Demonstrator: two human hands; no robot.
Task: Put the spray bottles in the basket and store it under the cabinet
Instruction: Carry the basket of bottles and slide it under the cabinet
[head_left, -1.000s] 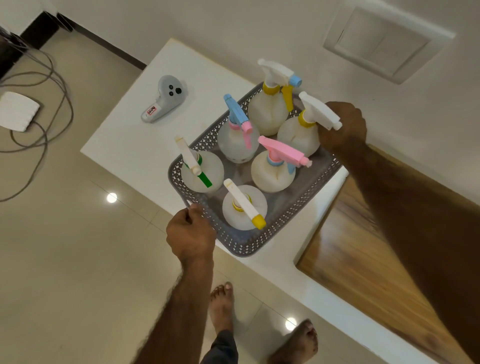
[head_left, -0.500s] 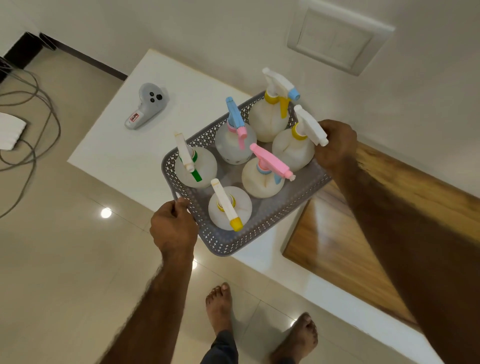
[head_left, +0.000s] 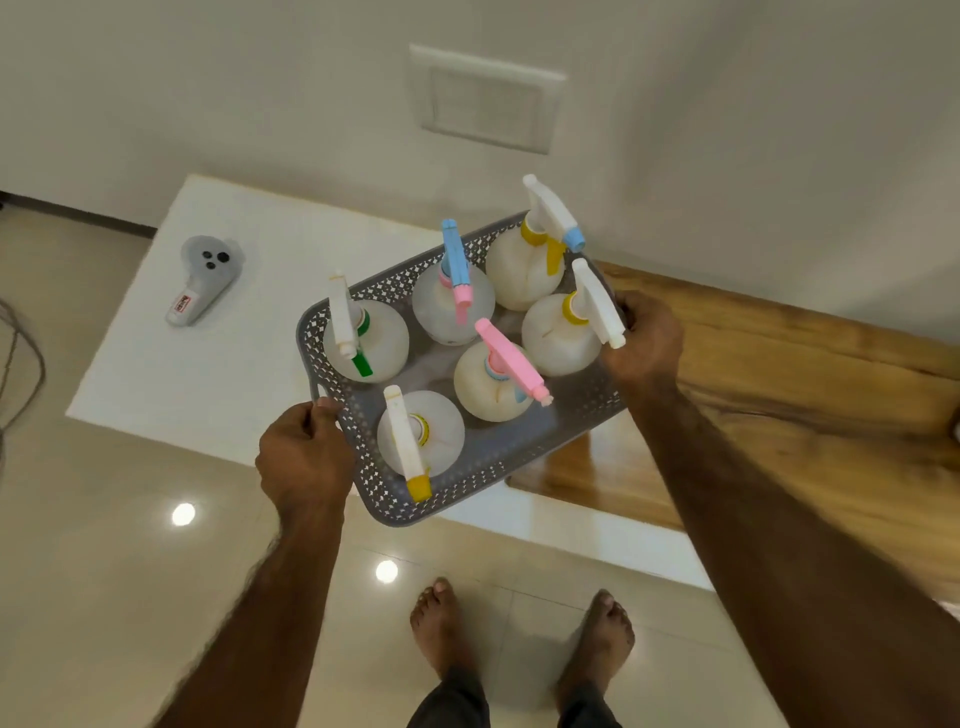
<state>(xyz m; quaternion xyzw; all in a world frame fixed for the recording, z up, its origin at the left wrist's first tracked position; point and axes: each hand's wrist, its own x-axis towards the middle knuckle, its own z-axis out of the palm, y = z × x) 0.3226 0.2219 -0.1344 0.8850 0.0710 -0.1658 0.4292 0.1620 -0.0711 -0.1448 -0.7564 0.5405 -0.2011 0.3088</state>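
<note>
From the head camera I see the grey basket (head_left: 467, 499) held at both ends over the near edge of the white counter (head_left: 234, 364). Its near corner hangs out past the counter over the floor (head_left: 104, 571). I cannot tell whether its base touches the counter.

My left hand (head_left: 306, 457) is curled round the basket's near-left rim, just beside the handle slot, thumb on top. My right hand (head_left: 647, 338) grips the far-right rim with its fingers wrapped over the edge, partly hidden behind a white nozzle.

All six bottles (head_left: 488, 387) stand upright inside the basket, packed close together:
- The green-trigger bottle (head_left: 371, 340) is at the left.
- The blue-and-pink bottle (head_left: 452, 306) is just right of it, farther back.
- The blue-tipped bottle (head_left: 522, 270) is in the far corner.
- The white-head bottle (head_left: 558, 338) is next to my right hand.
- The pink-head bottle sits in the middle.
- The yellow-tipped bottle (head_left: 421, 434) is nearest me.

A grey controller (head_left: 205, 278) lies on the counter, well to the left of the basket. To the right, a wooden top (head_left: 779, 395) adjoins the counter. A white plate (head_left: 485, 98) is set in the wall beyond. A cable (head_left: 21, 374) loops at the far left edge. My bare feet (head_left: 441, 629) stand on the floor below.
</note>
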